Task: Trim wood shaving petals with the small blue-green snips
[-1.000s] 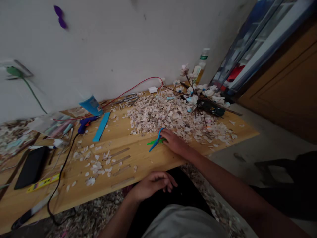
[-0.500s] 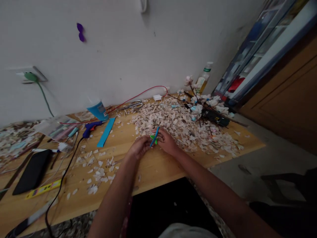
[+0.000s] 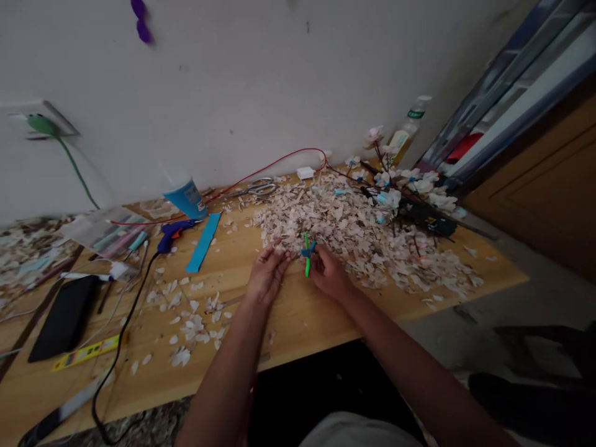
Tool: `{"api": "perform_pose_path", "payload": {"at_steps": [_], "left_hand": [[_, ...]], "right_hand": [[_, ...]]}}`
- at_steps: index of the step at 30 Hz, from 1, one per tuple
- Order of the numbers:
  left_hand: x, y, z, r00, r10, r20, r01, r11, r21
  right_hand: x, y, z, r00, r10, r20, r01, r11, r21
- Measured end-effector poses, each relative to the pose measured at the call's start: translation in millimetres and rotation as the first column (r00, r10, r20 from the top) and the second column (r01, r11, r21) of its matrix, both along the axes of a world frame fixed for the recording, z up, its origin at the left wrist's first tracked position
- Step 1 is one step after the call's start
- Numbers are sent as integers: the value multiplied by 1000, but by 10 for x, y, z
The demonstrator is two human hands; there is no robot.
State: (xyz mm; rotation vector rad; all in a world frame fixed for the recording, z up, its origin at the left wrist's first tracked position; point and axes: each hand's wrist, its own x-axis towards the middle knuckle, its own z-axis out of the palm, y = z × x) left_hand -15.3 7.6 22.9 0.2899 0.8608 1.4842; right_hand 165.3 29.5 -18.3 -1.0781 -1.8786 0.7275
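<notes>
Over a light wooden counter (image 3: 307, 320), a person's right hand (image 3: 330, 273) gripped blue-and-green scissors (image 3: 308, 252), just apart from the curled left hand (image 3: 267, 276); whether the latter held anything could not be told. Beyond lay a heap of pale petal-like flakes (image 3: 305, 214), then a clear, green-banded bottle (image 3: 407, 132).

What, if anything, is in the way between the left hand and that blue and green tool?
Nothing visible: only a small gap separates the left hand from the blue and green tool, which the right hand holds. The heap of pale petals lies on the table just beyond, not between them.
</notes>
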Motion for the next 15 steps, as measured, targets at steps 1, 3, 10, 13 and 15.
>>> {"api": "perform_pose_path", "payload": {"at_steps": [1, 3, 10, 13, 15], "left_hand": [[0, -1, -6, 1000, 1, 0, -1, 1000, 2], [-2, -3, -32, 1000, 10, -1, -10, 1000, -6], [32, -2, -117, 999, 31, -13, -30, 997, 76], [45, 8, -102, 997, 71, -9, -68, 979, 192], [40, 14, -90, 996, 90, -21, -83, 971, 223]], "right_hand": [[-11, 4, 10, 999, 3, 45, -5, 999, 38], [-29, 10, 36, 994, 5, 107, -14, 996, 82], [-16, 0, 6, 974, 76, 215, -109, 983, 149], [-19, 5, -19, 960, 109, 259, -153, 975, 158], [-28, 10, -18, 955, 104, 276, -146, 980, 138]]}}
